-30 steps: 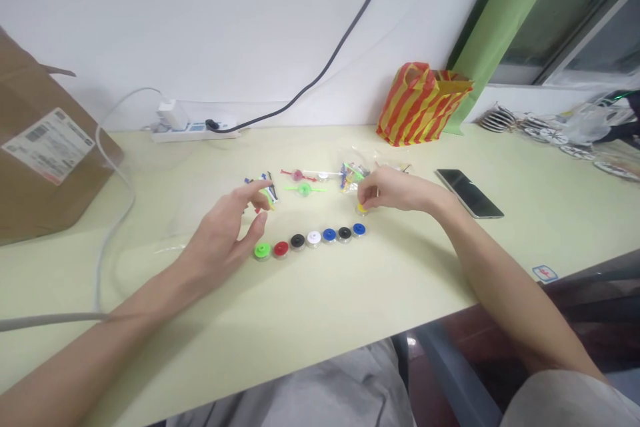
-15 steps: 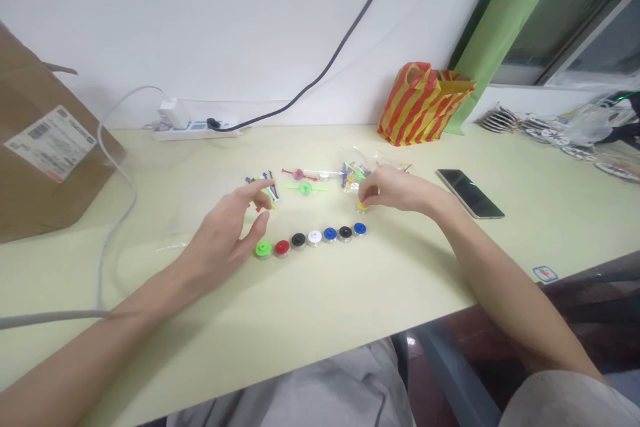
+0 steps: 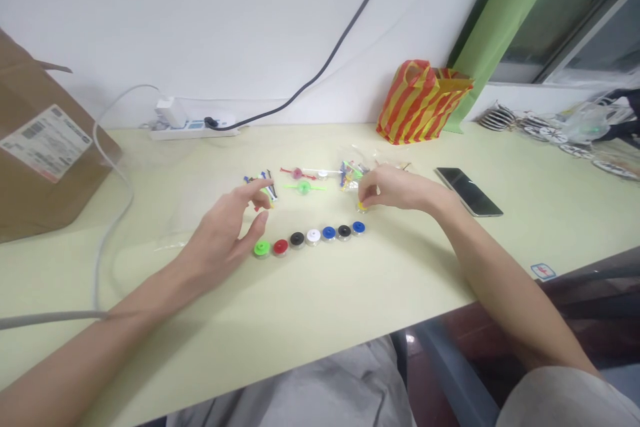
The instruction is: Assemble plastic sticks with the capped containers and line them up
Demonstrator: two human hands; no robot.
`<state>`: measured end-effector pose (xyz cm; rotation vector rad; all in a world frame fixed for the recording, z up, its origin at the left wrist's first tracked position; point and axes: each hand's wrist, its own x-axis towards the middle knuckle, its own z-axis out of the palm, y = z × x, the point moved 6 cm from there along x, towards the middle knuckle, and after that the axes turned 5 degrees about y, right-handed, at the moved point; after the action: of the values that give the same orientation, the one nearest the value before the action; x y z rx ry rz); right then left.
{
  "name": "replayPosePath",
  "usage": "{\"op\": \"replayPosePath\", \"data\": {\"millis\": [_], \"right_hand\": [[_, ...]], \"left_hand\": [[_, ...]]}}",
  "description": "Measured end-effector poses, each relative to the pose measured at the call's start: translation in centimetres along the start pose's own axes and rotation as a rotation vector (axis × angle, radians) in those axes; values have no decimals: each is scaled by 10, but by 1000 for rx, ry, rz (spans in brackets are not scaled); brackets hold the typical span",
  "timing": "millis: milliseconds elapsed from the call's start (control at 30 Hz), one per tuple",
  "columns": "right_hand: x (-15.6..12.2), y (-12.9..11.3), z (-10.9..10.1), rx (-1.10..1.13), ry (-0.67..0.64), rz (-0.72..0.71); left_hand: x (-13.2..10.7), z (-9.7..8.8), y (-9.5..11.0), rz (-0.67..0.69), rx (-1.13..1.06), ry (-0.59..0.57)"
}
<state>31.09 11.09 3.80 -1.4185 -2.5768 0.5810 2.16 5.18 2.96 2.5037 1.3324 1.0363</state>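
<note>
A row of several small round discs lies on the pale table [image 3: 310, 307]: green [image 3: 261, 248], red [image 3: 281, 246], black [image 3: 297, 239], white [image 3: 313, 235], blue [image 3: 329, 233], black [image 3: 344, 231], blue [image 3: 358, 227]. My left hand [image 3: 225, 233] hovers just left of the green disc, fingers loosely apart, holding nothing. My right hand [image 3: 393, 188] is pinched on a small yellow disc [image 3: 361, 206] just behind the row's right end.
Small coloured plastic pieces [image 3: 263, 188], a green spinner [image 3: 304, 187] and a clear bag of parts [image 3: 353, 173] lie behind the row. A phone [image 3: 469, 192] lies right, a striped bag [image 3: 420, 103] behind it. Cardboard box [image 3: 40, 153], power strip [image 3: 193, 128] and cables sit left.
Nothing has visibly changed apart from a slight shift of the camera.
</note>
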Motion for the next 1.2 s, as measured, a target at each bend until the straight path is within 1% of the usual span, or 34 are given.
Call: {"op": "replayPosePath", "data": {"millis": [200,300,367,433,467,533,600,667,733,867,967,1033,1133,1200], "right_hand": [[-12,-3,7,154,-237,4],[-15,-2,9,165,-282,16],[-14,-2,7,170,-263,12],[-13,-2,2,176,-199,-3],[-11,-2,-2,178,-145,-15],[-7,-4,-12,185,4,-37],[-2,-6,-17,212,134,-66],[8,-10,-14,246,187,-103],[22,-15,-6,245,183,-143],[52,-29,10,140,111,-179],[72,-44,12,60,152,-186],[83,-54,15,25,165,-209],[96,-65,24,-41,109,-251],[99,-69,28,-85,70,-256]], "left_hand": [[0,0,0,6,2,4],[0,0,0,9,3,9],[1,-1,1,16,4,15],[1,-1,2,29,3,21],[1,-2,3,35,3,24],[1,-3,3,44,2,31],[2,-4,3,47,5,39],[3,-6,1,42,12,45],[3,-8,-3,34,16,52],[5,-12,-13,11,20,64],[5,-12,-18,-7,20,65],[5,-10,-19,-7,18,57],[4,-8,-16,23,18,47],[3,-7,-13,46,20,48]]}}
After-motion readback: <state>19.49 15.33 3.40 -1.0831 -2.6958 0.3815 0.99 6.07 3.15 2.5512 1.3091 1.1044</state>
